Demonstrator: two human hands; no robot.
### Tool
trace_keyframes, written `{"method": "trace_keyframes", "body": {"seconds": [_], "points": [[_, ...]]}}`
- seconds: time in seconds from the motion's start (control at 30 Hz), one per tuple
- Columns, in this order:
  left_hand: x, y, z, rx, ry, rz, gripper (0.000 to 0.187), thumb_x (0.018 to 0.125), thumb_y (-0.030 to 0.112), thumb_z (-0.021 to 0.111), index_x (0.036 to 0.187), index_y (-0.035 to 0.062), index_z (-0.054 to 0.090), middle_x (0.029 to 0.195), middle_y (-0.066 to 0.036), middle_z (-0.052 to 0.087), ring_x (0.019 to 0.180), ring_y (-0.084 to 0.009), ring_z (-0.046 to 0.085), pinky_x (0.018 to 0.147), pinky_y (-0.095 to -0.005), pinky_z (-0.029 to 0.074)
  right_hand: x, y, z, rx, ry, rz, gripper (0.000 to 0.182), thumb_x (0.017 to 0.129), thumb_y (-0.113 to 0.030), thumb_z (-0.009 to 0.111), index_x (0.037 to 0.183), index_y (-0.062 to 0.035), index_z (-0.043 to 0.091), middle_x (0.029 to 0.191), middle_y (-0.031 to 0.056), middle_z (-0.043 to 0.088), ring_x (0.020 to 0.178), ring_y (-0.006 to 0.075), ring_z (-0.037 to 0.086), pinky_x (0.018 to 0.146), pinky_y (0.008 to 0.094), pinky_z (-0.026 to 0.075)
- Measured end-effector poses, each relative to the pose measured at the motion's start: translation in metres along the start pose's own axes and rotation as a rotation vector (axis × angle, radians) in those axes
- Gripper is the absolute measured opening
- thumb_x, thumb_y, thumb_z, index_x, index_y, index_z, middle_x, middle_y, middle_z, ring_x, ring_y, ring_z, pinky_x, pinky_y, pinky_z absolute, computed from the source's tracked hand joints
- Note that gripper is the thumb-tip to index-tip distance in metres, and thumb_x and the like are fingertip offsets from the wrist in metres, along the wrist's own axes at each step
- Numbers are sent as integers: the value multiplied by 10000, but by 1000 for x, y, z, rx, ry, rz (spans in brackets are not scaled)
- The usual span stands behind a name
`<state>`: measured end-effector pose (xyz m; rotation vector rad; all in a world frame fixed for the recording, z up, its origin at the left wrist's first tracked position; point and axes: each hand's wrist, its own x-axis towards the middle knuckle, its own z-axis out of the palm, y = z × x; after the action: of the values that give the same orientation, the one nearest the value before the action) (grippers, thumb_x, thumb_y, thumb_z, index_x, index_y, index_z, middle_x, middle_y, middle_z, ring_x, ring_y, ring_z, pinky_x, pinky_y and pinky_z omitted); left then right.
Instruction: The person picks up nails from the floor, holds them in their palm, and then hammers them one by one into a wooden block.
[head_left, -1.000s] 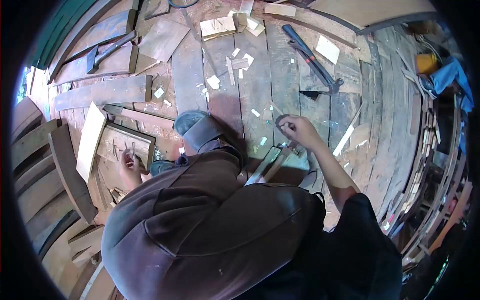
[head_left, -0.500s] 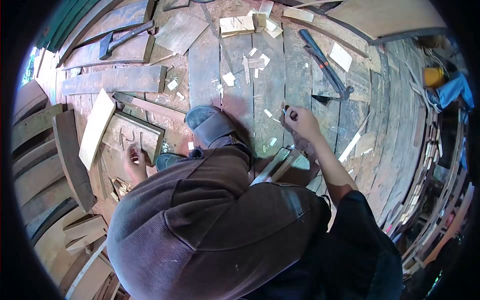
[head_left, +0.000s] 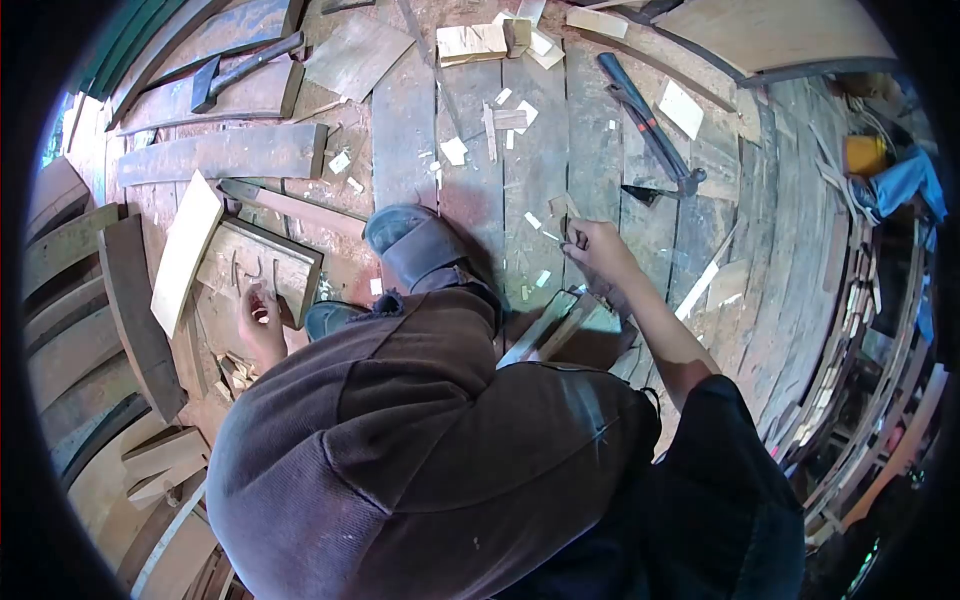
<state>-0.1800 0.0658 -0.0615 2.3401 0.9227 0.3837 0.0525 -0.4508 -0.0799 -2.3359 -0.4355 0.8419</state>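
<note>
My right hand is over the plank floor with thumb and fingers pinched together on a thin wood sliver, which points up from the fingertips. My left hand has its fingers curled at the near edge of a wooden block; whether anything small lies in them is hidden. Dark curved marks or bent pieces show on that block just above the fingers. A pale thin board leans along the block's left side. Wood pieces stand by my knee, below my right hand.
A hammer lies on the floor ahead to the right, beside a dark triangular piece. Another hammer rests on curved boards at upper left. Chips are scattered about my sandal. Curved boards stand along the left.
My right hand has turned slightly and the sliver now shows more plainly above the fingers. My left hand has stayed by the block. The whole view has shifted a little.
</note>
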Motion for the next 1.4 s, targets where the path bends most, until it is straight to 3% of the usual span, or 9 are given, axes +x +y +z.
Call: {"method": "trace_keyframes", "body": {"seconds": [0.27, 0.57, 0.7, 0.87, 0.97, 1.0, 1.07, 1.23, 1.4], "points": [[0, 7, -1, 14, -4, 7, 231, 885, 51, 653, 1115, 37, 652, 878, -43, 636, 759, -116, 609, 653, -261, 485, 7, 13, 28, -177, 17, 22, 106, 789, -115, 714, 856, -33, 709, 837, 205, 683, 801, 368, 670, 752, 436, 537], [0, 7, -1, 27, 4, -15, 230, 869, 32, 654, 1099, 40, 653, 897, -58, 615, 763, -130, 608, 656, -270, 490, 6, 11, 36, -152, 68, 68, 97, 787, -109, 683, 799, -17, 708, 787, 201, 688, 742, 373, 673, 716, 427, 542], [7, 16, -2, -8, 53, -13, 226, 875, 29, 650, 1101, 32, 653, 929, -70, 629, 786, -138, 610, 673, -276, 502, 17, 5, 22, 65, 123, 103, 107, 786, -95, 686, 800, 11, 699, 729, 183, 677, 671, 256, 679, 646, 360, 524], [22, 36, -7, -31, 85, 72, 210, 886, 53, 651, 1095, 32, 652, 934, -90, 636, 831, -169, 608, 699, -289, 504, 71, -22, -76, 42, 381, -36, 127, 798, -83, 688, 834, 39, 694, 658, 137, 649, 601, 125, 628, 590, 290, 490], [19, 36, -5, -28, 87, 102, 198, 891, 53, 640, 1088, 40, 645, 954, -93, 650, 818, -164, 598, 703, -286, 489, 104, -63, -180, 131, 581, -33, 161, 815, -101, 702, 893, 39, 687, 632, 104, 620, 583, 129, 610, 590, 299, 488], [18, 44, -7, -70, 29, 2, 207, 877, 41, 638, 1084, 37, 638, 933, -94, 636, 778, -174, 580, 681, -302, 479, 117, -68, -219, -88, 740, -202, 158, 814, -108, 713, 885, 31, 685, 639, 106, 623, 586, 124, 607, 594, 306, 491], [13, 39, -10, 20, 12, 80, 211, 853, 16, 624, 1064, 29, 628, 877, -91, 589, 735, -193, 552, 653, -311, 461, 123, -108, -285, -198, 920, -276, 147, 814, -113, 716, 883, 13, 687, 644, 110, 627, 598, 124, 619, 596, 312, 492], [10, 22, -22, 39, -2, 14, 224, 839, -5, 609, 1061, 23, 617, 866, -95, 560, 747, -203, 554, 666, -307, 456, 151, -165, -411, -319, 1087, -444, 140, 808, -130, 721, 855, 1, 704, 726, 162, 679, 673, 258, 685, 654, 354, 523], [10, 38, -31, 106, -28, 171, 260, 812, -41, 602, 1063, 27, 612, 888, -97, 543, 757, -204, 551, 657, -309, 452, 205, -181, -473, -575, 926, -381, 167, 807, -149, 728, 911, -19, 722, 831, 194, 702, 828, 343, 693, 764, 413, 540]]}}
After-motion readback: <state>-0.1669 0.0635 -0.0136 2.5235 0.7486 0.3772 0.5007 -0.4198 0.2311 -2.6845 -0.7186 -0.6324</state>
